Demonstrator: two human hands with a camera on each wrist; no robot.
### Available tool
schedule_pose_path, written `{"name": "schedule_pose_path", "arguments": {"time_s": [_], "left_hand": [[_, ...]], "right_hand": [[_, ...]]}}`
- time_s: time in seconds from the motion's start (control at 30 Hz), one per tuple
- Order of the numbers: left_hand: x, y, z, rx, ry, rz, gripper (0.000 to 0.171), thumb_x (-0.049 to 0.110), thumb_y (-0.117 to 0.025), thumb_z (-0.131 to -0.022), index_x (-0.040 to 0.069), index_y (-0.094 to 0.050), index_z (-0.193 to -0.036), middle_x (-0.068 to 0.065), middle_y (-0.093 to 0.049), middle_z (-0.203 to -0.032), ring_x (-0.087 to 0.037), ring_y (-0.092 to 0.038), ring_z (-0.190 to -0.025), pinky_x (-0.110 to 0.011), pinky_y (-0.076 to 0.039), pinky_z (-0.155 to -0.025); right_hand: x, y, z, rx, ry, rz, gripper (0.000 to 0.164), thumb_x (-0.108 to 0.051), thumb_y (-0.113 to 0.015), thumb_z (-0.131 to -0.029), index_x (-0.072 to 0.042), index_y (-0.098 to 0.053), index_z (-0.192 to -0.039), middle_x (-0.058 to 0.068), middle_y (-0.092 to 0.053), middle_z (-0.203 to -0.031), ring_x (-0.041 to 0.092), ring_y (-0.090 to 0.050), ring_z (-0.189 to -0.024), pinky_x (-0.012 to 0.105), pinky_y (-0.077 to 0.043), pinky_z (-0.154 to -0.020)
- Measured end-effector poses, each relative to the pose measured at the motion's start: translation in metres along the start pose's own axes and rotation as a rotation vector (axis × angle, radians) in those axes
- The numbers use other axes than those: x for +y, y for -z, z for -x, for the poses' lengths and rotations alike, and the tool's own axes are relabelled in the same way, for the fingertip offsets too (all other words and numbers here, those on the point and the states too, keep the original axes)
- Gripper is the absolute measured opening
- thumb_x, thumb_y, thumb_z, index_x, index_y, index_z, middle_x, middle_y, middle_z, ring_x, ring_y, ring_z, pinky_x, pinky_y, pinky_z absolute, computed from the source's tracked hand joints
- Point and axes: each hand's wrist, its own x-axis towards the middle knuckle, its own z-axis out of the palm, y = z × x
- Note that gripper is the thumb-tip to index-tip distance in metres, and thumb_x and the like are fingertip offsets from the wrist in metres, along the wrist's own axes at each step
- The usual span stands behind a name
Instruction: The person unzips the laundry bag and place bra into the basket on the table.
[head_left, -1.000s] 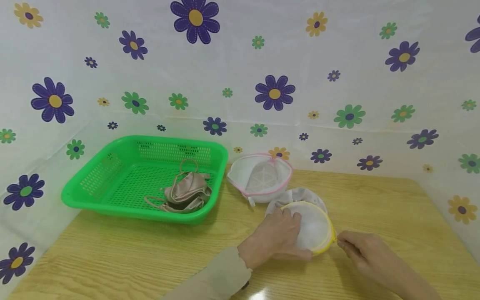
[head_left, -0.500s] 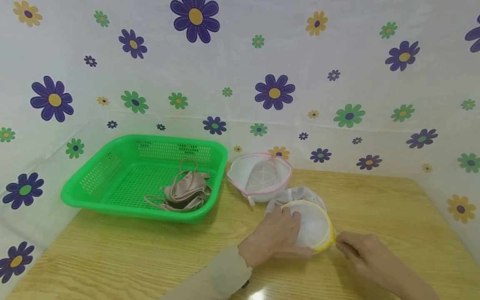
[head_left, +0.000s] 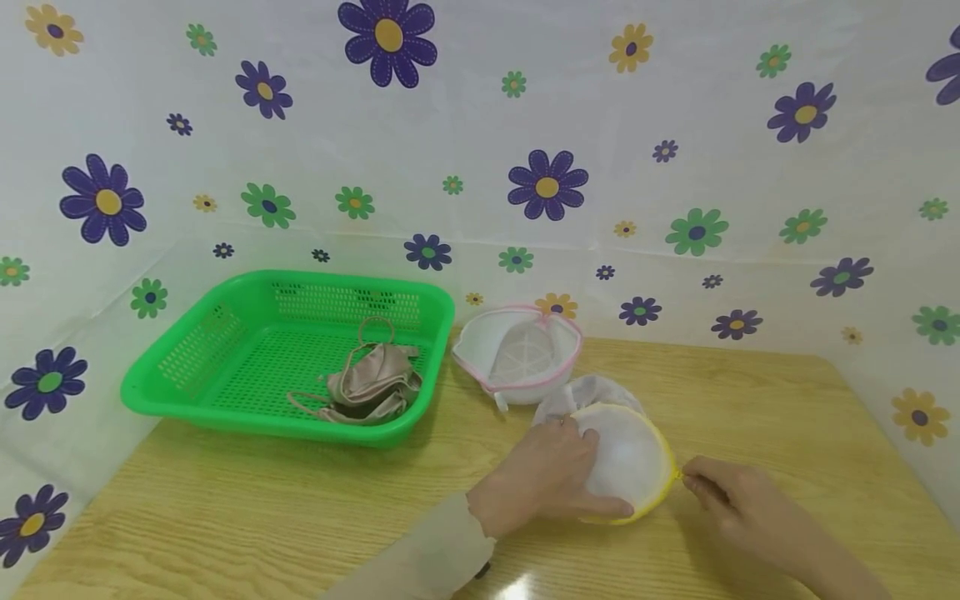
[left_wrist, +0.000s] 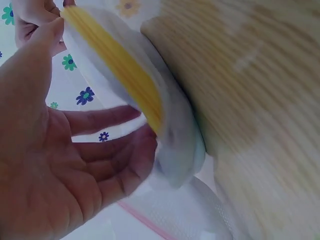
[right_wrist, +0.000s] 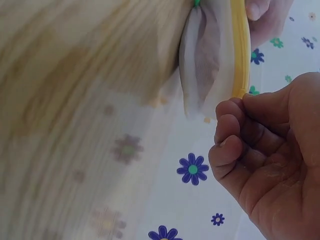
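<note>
A round white mesh laundry bag with a yellow zipper stands on the table at right of centre. My left hand holds it from the left, its fingertips and thumb on the rim by the yellow zipper. At the bag's right end my right hand pinches the end of the zipper between thumb and forefinger; the pull itself is mostly hidden by the fingertips. Through the mesh in the right wrist view, something pinkish shows inside the bag.
Behind, a second white mesh bag with pink trim lies unzipped. To the left, a green plastic basket holds a beige satin bra. A flowered white sheet hangs behind the wooden table.
The right hand has shifted slightly right with the zipper end, drawing the yellow rim to a point on that side. The left hand has tilted a little and keeps its hold.
</note>
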Motion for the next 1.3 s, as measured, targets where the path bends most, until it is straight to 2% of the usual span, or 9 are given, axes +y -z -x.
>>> {"name": "schedule_pose_path", "arguments": {"time_s": [0.1,0.2,0.3,0.4,0.47,0.6,0.83,1.03,1.3], "left_hand": [[-0.001,0.002,0.004,-0.046,-0.022,0.052,0.065,0.078,-0.065,-0.081,0.014,-0.065,-0.088,0.000,-0.063,-0.081,-0.011,-0.057,-0.073,-0.025,-0.053,-0.073],[-0.001,0.003,0.008,-0.056,-0.060,-0.009,0.065,0.079,-0.066,-0.080,0.014,-0.066,-0.090,0.001,-0.063,-0.085,-0.010,-0.057,-0.076,-0.023,-0.053,-0.072],[-0.001,0.001,0.010,0.020,-0.120,-0.159,0.069,0.085,-0.060,-0.078,0.017,-0.069,-0.087,0.002,-0.063,-0.093,-0.012,-0.058,-0.090,-0.025,-0.052,-0.085],[-0.003,-0.002,0.008,0.082,-0.173,-0.228,0.073,0.089,-0.057,-0.076,0.018,-0.071,-0.084,0.002,-0.062,-0.108,-0.015,-0.057,-0.110,-0.031,-0.046,-0.107],[-0.005,-0.004,0.007,0.089,-0.203,-0.222,0.075,0.089,-0.056,-0.076,0.016,-0.072,-0.086,0.000,-0.062,-0.116,-0.018,-0.057,-0.122,-0.034,-0.040,-0.116],[-0.006,-0.006,0.004,0.057,-0.241,-0.178,0.079,0.087,-0.055,-0.079,0.011,-0.073,-0.095,-0.001,-0.065,-0.115,-0.016,-0.061,-0.120,-0.030,-0.036,-0.121],[0.000,-0.008,0.003,0.070,-0.237,-0.256,0.078,0.084,-0.054,-0.082,0.010,-0.067,-0.102,-0.001,-0.064,-0.104,-0.014,-0.062,-0.103,-0.028,-0.044,-0.112],[0.011,-0.011,0.002,0.063,-0.183,-0.382,0.085,0.082,-0.045,-0.085,0.006,-0.060,-0.120,-0.009,-0.069,-0.110,-0.022,-0.067,-0.110,-0.027,-0.056,-0.097],[0.017,-0.007,0.002,-0.021,-0.114,-0.286,0.082,0.073,-0.048,-0.091,0.003,-0.056,-0.133,-0.021,-0.068,-0.126,-0.030,-0.065,-0.123,-0.033,-0.054,-0.104]], "right_hand": [[0.003,0.003,0.000,0.039,-0.001,0.030,0.025,0.012,-0.069,-0.085,-0.011,-0.070,-0.092,-0.018,-0.050,-0.069,-0.011,-0.036,-0.060,0.016,-0.036,-0.049],[0.006,0.003,-0.001,0.055,0.006,0.058,0.026,0.012,-0.071,-0.084,-0.013,-0.070,-0.090,-0.019,-0.049,-0.068,-0.011,-0.035,-0.060,0.015,-0.035,-0.049],[0.009,0.003,-0.001,0.050,-0.004,0.077,0.025,0.010,-0.071,-0.085,-0.015,-0.069,-0.089,-0.020,-0.048,-0.069,-0.011,-0.035,-0.061,0.015,-0.035,-0.049],[0.010,0.002,-0.001,0.049,-0.021,0.075,0.025,0.010,-0.070,-0.086,-0.015,-0.069,-0.089,-0.020,-0.049,-0.069,-0.011,-0.035,-0.061,0.016,-0.035,-0.050],[0.011,0.001,-0.001,0.049,-0.025,0.071,0.025,0.010,-0.070,-0.086,-0.015,-0.069,-0.089,-0.019,-0.051,-0.069,-0.011,-0.036,-0.061,0.017,-0.036,-0.049],[0.012,0.000,-0.001,0.057,-0.018,0.073,0.025,0.010,-0.070,-0.086,-0.014,-0.070,-0.090,-0.018,-0.054,-0.069,-0.011,-0.038,-0.062,0.016,-0.037,-0.049],[0.012,0.000,-0.003,0.056,-0.011,0.083,0.025,0.010,-0.071,-0.085,-0.015,-0.070,-0.089,-0.018,-0.054,-0.069,-0.011,-0.037,-0.061,0.016,-0.036,-0.049],[0.013,0.000,-0.003,0.077,-0.002,0.103,0.026,0.010,-0.072,-0.085,-0.016,-0.069,-0.088,-0.020,-0.050,-0.069,-0.011,-0.037,-0.062,0.013,-0.034,-0.051],[0.015,0.000,-0.004,0.098,0.017,0.117,0.024,0.009,-0.071,-0.085,-0.015,-0.070,-0.090,-0.021,-0.048,-0.069,-0.011,-0.035,-0.061,0.012,-0.033,-0.052]]}}
